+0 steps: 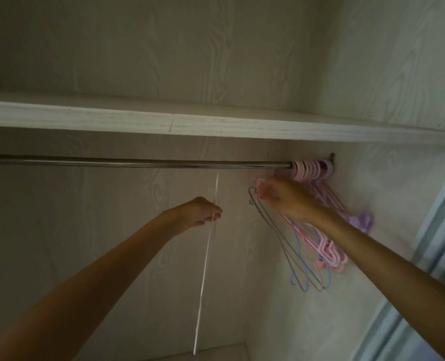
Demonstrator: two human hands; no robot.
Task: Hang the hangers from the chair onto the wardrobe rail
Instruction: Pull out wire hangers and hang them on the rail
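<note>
Left hand (199, 212) pinches a white hanger (206, 259); right hand (281, 195), fingers curled round a hanger bunch (307, 246) under the rail (138, 162). Tip: lift hooks over rail w/o snagging.

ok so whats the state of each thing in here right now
wardrobe rail: mostly bare, hooks bunched at right end
pink hangers: hooked on rail
white hanger: off rail, held by left hand
wire hangers: off rail, gripped by right hand
</note>
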